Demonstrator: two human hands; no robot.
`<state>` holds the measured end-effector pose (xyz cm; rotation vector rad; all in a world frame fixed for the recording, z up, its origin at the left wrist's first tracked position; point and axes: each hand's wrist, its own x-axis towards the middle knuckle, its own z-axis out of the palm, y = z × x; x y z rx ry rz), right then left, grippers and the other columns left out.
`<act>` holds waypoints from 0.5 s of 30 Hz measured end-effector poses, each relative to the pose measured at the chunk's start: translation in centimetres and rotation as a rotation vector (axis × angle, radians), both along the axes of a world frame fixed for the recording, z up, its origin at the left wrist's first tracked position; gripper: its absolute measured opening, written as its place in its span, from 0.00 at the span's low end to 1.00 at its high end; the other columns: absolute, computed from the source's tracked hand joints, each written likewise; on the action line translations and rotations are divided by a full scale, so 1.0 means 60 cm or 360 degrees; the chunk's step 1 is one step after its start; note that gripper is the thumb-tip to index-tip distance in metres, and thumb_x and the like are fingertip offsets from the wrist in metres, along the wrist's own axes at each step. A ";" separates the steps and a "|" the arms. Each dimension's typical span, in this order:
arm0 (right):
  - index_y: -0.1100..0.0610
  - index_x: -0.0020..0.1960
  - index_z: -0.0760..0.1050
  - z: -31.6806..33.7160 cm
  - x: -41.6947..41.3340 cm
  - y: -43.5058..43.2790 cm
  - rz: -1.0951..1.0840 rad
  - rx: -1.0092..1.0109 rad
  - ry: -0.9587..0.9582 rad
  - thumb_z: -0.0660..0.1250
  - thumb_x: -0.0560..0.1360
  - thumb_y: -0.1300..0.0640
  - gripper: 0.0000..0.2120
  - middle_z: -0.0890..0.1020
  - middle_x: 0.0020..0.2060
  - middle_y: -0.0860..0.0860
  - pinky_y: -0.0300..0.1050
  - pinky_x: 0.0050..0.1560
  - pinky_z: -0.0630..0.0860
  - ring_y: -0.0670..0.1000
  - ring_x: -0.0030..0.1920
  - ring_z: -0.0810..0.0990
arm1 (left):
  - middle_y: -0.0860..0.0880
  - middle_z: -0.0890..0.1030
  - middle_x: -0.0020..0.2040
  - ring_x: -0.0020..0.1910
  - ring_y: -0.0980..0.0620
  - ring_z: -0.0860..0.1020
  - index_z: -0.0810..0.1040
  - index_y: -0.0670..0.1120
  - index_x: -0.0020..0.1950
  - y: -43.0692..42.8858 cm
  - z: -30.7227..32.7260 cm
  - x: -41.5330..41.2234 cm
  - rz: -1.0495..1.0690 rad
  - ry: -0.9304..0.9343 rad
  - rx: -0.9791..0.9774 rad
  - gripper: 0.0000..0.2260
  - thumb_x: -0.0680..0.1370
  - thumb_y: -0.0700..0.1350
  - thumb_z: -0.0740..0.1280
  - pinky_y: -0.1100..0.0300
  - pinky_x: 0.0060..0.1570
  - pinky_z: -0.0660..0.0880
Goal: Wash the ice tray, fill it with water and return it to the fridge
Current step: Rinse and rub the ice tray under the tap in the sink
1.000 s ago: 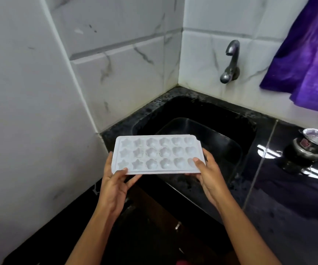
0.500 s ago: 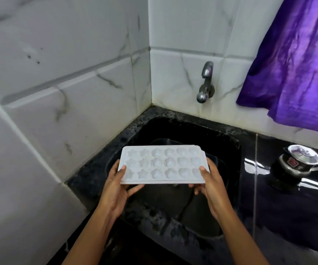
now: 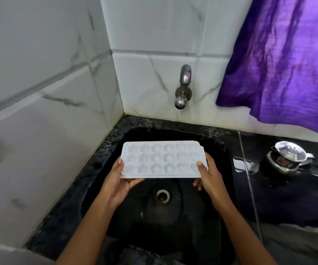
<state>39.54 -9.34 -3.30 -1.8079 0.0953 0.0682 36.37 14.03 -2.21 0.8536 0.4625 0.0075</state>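
A white ice tray [image 3: 162, 159] with star and round moulds is held level over the black sink [image 3: 173, 217]. My left hand [image 3: 117, 182] grips its left end, thumb on the rim and fingers underneath. My right hand [image 3: 208, 175] grips the right end the same way. The moulds look empty. A metal tap [image 3: 183, 88] sticks out of the white tiled back wall, above and beyond the tray; no water runs from it. The sink's drain [image 3: 163, 196] shows just below the tray.
White marble-look tiles close off the left side and the back. A purple cloth [image 3: 284, 60] hangs at the upper right. On the glossy black counter [image 3: 297, 211] to the right of the sink stands a small steel pot with a lid [image 3: 286, 157].
The view has closed in on the sink. The tray, held in both hands, has moved from the sink's near edge to over the basin, nearer the tap.
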 end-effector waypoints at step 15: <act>0.55 0.66 0.67 -0.010 0.079 0.017 -0.0257 -0.0048 0.0234 0.59 0.79 0.55 0.15 0.79 0.47 0.54 0.43 0.36 0.74 0.51 0.38 0.78 | 0.44 0.80 0.54 0.52 0.42 0.78 0.71 0.46 0.66 0.037 -0.021 0.123 -0.0192 -0.0018 -0.0062 0.15 0.82 0.47 0.55 0.50 0.31 0.80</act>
